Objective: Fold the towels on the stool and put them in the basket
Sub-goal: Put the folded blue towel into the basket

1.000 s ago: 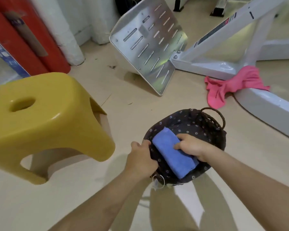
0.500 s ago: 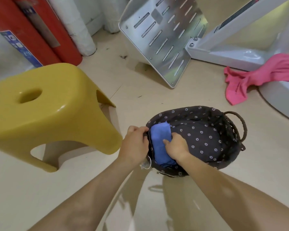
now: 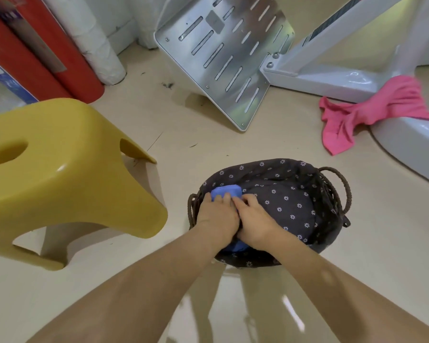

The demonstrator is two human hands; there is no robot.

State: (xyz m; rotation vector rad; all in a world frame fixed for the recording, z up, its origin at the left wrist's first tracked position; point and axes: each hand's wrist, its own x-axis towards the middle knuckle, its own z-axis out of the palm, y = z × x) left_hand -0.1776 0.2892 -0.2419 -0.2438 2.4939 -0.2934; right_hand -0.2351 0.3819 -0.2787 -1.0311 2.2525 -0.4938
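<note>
Tucks blue towel [image 3: 227, 190] against basket [image 3: 258, 167] wall at 9 o'clock, left hand [image 3: 216, 216] and right hand [image 3: 255, 219] curled round it, probably saving room.

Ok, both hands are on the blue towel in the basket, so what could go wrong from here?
The towel sits squeezed against the left end of the basket under the left hand and right hand; on release its fold may spring open.
Pushing at one end could tip or slide the basket on the glossy floor.
The pink cloth lies on the floor, easily missed.
</note>
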